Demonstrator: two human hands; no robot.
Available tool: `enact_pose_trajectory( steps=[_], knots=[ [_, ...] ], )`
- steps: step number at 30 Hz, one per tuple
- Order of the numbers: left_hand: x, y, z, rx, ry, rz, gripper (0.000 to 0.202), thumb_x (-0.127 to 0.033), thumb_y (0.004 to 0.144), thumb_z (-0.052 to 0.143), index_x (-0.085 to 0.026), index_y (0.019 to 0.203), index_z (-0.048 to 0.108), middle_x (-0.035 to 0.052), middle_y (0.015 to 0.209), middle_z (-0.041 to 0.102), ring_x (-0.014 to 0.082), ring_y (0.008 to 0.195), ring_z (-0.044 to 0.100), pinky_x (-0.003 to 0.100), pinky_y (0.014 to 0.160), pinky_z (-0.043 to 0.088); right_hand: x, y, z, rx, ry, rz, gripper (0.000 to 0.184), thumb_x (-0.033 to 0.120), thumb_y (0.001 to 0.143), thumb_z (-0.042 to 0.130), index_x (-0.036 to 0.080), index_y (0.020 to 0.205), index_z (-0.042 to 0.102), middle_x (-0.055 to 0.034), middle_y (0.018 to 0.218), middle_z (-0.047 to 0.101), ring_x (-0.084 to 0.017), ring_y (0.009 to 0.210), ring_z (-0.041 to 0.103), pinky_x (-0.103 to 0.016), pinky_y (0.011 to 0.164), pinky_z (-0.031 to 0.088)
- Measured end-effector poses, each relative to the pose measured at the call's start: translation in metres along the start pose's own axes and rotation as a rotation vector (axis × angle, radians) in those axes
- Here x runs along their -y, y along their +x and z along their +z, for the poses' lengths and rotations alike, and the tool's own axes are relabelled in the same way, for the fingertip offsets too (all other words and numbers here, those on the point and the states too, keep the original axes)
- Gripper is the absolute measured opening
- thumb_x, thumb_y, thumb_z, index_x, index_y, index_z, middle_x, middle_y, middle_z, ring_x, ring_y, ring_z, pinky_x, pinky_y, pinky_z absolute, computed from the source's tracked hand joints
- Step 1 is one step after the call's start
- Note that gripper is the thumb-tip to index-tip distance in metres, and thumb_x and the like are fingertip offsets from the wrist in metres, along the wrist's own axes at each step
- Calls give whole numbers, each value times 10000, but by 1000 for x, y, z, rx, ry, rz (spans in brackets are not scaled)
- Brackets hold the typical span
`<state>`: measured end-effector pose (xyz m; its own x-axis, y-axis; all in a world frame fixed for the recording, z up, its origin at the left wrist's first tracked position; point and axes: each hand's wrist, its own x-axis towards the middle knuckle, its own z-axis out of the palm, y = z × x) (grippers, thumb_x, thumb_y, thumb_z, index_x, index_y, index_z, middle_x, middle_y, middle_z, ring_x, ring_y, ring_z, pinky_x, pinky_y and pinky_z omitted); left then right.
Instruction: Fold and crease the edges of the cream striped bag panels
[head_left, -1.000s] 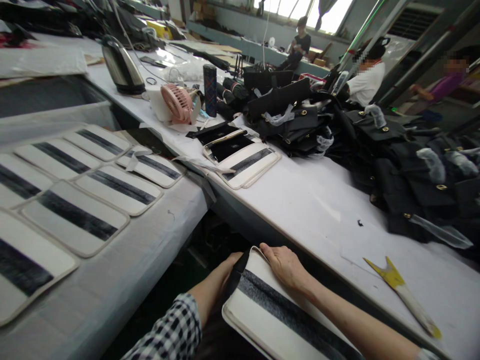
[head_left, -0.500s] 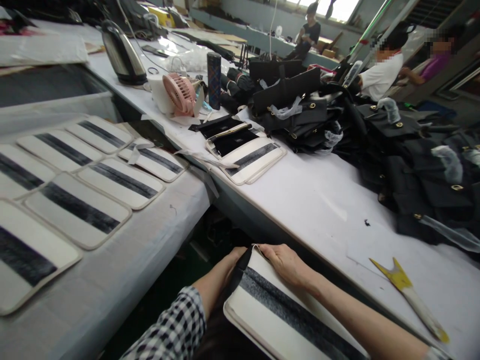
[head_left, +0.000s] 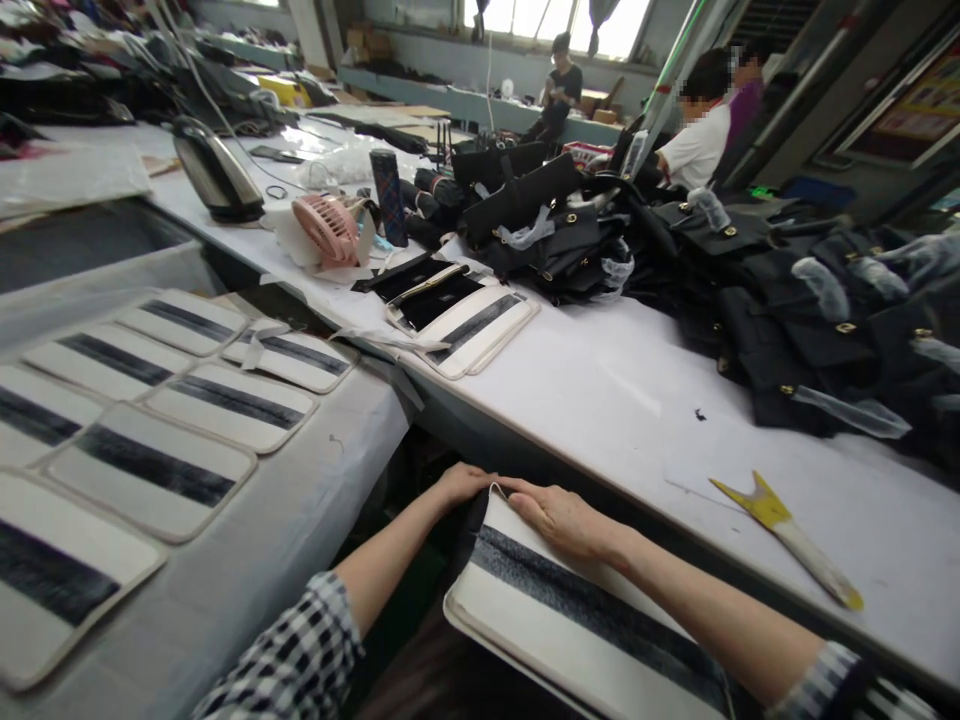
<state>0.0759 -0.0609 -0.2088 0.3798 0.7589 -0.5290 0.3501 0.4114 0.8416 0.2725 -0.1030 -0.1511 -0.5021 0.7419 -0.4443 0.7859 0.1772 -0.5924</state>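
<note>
Your hands meet at the far corner of a white panel with a black stripe (head_left: 525,600), which slopes down toward you in front of your body, between the two counters. Your right hand (head_left: 559,515) grasps its far edge, thumb on the white face and forefinger stretched to the corner. Your left hand (head_left: 465,482) reaches that same corner from the other side, its fingertips against the right forefinger; whether they pinch the panel, you cannot tell from here. On the left counter (head_left: 322,510), more striped panels (head_left: 232,405) lie flat in rows. On the right counter (head_left: 592,390) rest a yellow forked tool (head_left: 787,540), an open black piece (head_left: 442,300) with a striped white panel at its near side, and a heap of black bags (head_left: 795,350). Farther back stand a pink fan (head_left: 326,230) and a metal kettle (head_left: 215,175).
</note>
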Motion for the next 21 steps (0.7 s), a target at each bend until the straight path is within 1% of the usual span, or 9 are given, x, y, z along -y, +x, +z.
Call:
enact_pose_trajectory(
  steps=[2, 4, 6, 8, 10, 12, 15, 18, 21],
  knots=[
    [-18, 7, -7, 70, 83, 53, 392, -514, 869, 597, -130, 913, 662, 9, 782, 613, 144, 730, 566, 266, 654, 455, -7, -6, -1, 19, 22, 13, 534, 551, 991, 265, 348, 1467, 397, -81, 1344, 598, -334, 1172, 589, -505, 979, 434],
    [-36, 8, -11, 196, 161, 100, 423, -556, 775, 677, -139, 844, 680, -10, 699, 598, 124, 670, 530, 237, 605, 402, -16, -16, -2, 32, 65, 21, 550, 554, 987, 282, 329, 1478, 387, -84, 1401, 549, -341, 1228, 547, -518, 1021, 404],
    [-51, 8, -12, 327, 251, 122, 407, -510, 647, 790, -142, 782, 678, -18, 671, 602, 115, 639, 512, 226, 576, 376, -27, -28, -4, 38, 129, 11, 560, 563, 984, 297, 329, 1489, 365, -70, 1444, 507, -329, 1277, 508, -500, 1059, 378],
    [-61, 8, -10, 417, 352, 124, 386, -439, 579, 838, -142, 761, 671, -21, 662, 603, 114, 631, 508, 219, 561, 373, -39, -44, -6, 47, 175, 18, 571, 589, 978, 302, 353, 1497, 332, -54, 1468, 480, -319, 1306, 482, -491, 1078, 363],
    [-68, 10, -8, 473, 449, 108, 380, -431, 589, 822, -151, 798, 671, -27, 652, 586, 116, 615, 504, 213, 524, 371, -51, -63, -8, 66, 187, 64, 580, 626, 965, 303, 390, 1494, 315, -47, 1462, 488, -326, 1304, 484, -507, 1070, 366],
    [-72, 13, -6, 520, 533, 74, 398, -450, 608, 798, -162, 851, 669, -29, 662, 573, 124, 598, 505, 207, 470, 368, -65, -84, -12, 83, 188, 127, 581, 650, 951, 318, 415, 1483, 324, -45, 1428, 527, -336, 1279, 508, -519, 1051, 380],
    [-78, 18, -5, 577, 628, 14, 434, -480, 616, 776, -167, 887, 649, -24, 680, 567, 142, 597, 522, 204, 408, 379, -85, -117, -19, 98, 210, 202, 566, 638, 940, 376, 412, 1459, 376, -42, 1398, 557, -340, 1251, 532, -507, 1041, 393],
    [-82, 21, -5, 618, 689, -23, 431, -492, 627, 766, -166, 874, 631, -16, 689, 577, 147, 604, 534, 203, 400, 402, -103, -145, -25, 115, 255, 223, 530, 593, 947, 412, 402, 1441, 411, -14, 1429, 526, -318, 1276, 514, -474, 1078, 372],
    [-82, 25, -5, 643, 729, -26, 403, -507, 662, 743, -176, 855, 619, -18, 690, 576, 142, 603, 535, 205, 420, 427, -114, -157, -28, 105, 315, 221, 515, 573, 953, 415, 386, 1433, 430, 13, 1446, 502, -304, 1310, 483, -447, 1115, 343]
  ],
)
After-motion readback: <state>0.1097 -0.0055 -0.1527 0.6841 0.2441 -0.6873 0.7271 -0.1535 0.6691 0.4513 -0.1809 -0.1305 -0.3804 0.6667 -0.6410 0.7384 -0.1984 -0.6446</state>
